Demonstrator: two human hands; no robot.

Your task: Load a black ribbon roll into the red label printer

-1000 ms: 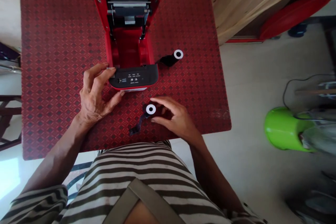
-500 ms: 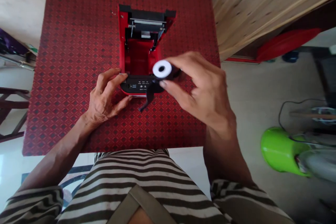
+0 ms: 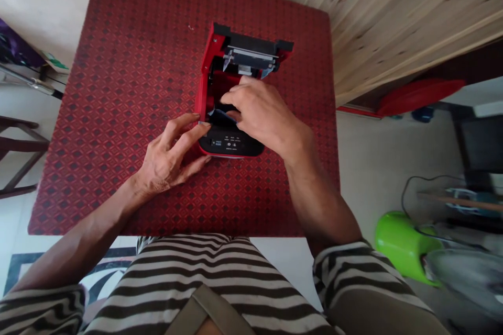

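A red and black printer [image 3: 231, 145] stands on the table with its lid [image 3: 251, 48] raised. My left hand [image 3: 167, 159] grips its left front corner, fingers on top and thumb against the front edge. My right hand [image 3: 263, 112] reaches down into the red compartment [image 3: 223, 86], its fingers bent round the paper roll. The roll itself is mostly hidden by that hand. Its loose dark end [image 3: 220, 113] shows beside the fingers, just behind the black front panel.
A red patterned cloth [image 3: 137, 63] covers the table. Wooden planks [image 3: 377, 15] rise along the far right side. On the floor to the right lies a bright green bin [image 3: 401, 246] near a cable. A dark wooden chair [image 3: 19, 152] is at the left.
My right hand has carried the paper roll from above the printer's right front down into the compartment. My left hand stays on the printer's corner. The camera view has shifted a little.
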